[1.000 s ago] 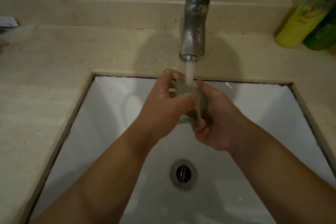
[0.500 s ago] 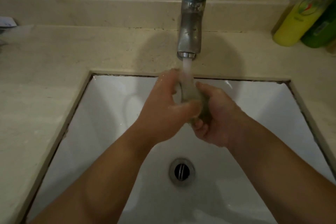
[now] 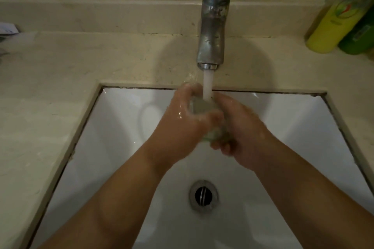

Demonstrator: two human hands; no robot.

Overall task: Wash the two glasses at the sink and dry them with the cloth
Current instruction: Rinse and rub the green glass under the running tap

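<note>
Both hands, left hand and right hand, clasp one glass under tap; best turn it slowly, grip firm.

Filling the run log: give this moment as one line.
step: washing | glass: under running tap over sink | left hand: gripping | right hand: gripping | cloth, second glass: unseen

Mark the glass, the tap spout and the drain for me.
glass (image 3: 199,107), head view, on the clear wall showing between the two hands.
tap spout (image 3: 212,42), head view, on the chrome body above the outlet.
drain (image 3: 203,195), head view, on its dark centre opening.
</note>
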